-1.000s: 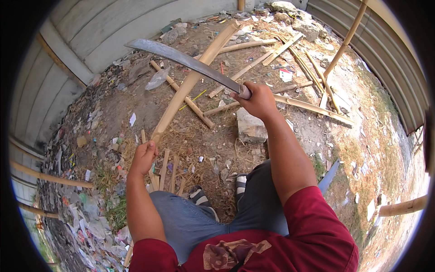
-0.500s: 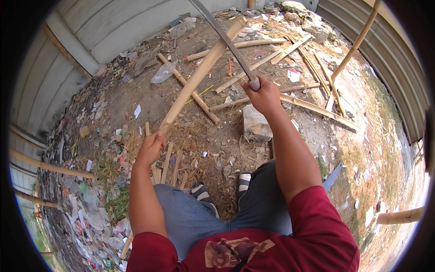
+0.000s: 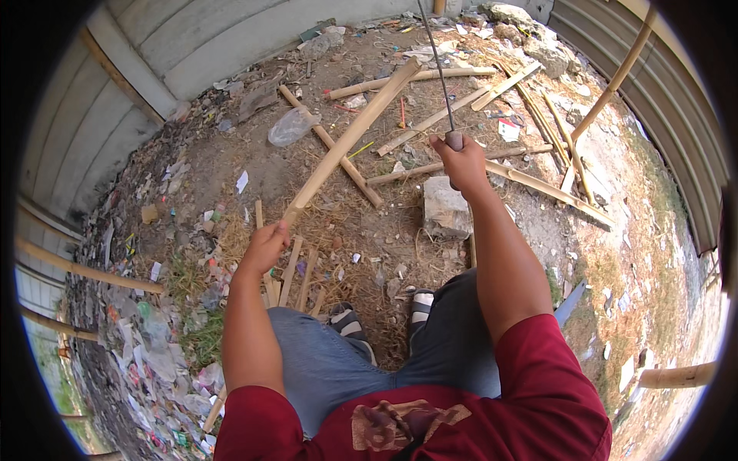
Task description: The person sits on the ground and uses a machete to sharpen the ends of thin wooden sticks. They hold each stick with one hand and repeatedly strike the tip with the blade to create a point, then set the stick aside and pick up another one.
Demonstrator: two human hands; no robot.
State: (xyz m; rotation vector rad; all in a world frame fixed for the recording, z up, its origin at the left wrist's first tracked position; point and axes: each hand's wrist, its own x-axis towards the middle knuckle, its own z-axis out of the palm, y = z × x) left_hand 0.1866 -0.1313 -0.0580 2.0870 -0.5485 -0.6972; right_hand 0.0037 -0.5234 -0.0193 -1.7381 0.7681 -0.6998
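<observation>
My left hand (image 3: 265,247) is closed round the near end of a split bamboo piece (image 3: 350,146). The piece slants up and away to the right, its far end raised in front of me. In my right hand (image 3: 465,165) is the handle of a machete (image 3: 441,73). Its long dark blade points away from me and shows nearly edge-on, apart from the bamboo and to its right; the tip runs out of the picture. Below the right hand, a pale stone block (image 3: 447,209) sits on the ground between my feet and the scattered bamboo.
Several bamboo lengths (image 3: 430,123) lie crossed on the littered dirt ahead. Short split pieces (image 3: 296,269) rest by my left knee. A clear plastic bag (image 3: 292,127) lies left of centre. Concrete panels (image 3: 207,46) stand at left, corrugated sheeting (image 3: 669,115) at right. A blue blade-like piece (image 3: 570,302) lies by my right leg.
The machete blade has swung right and turned from flat side to edge-on, no longer crossing the bamboo in view. My left hand keeps its hold; the whole view has shifted slightly.
</observation>
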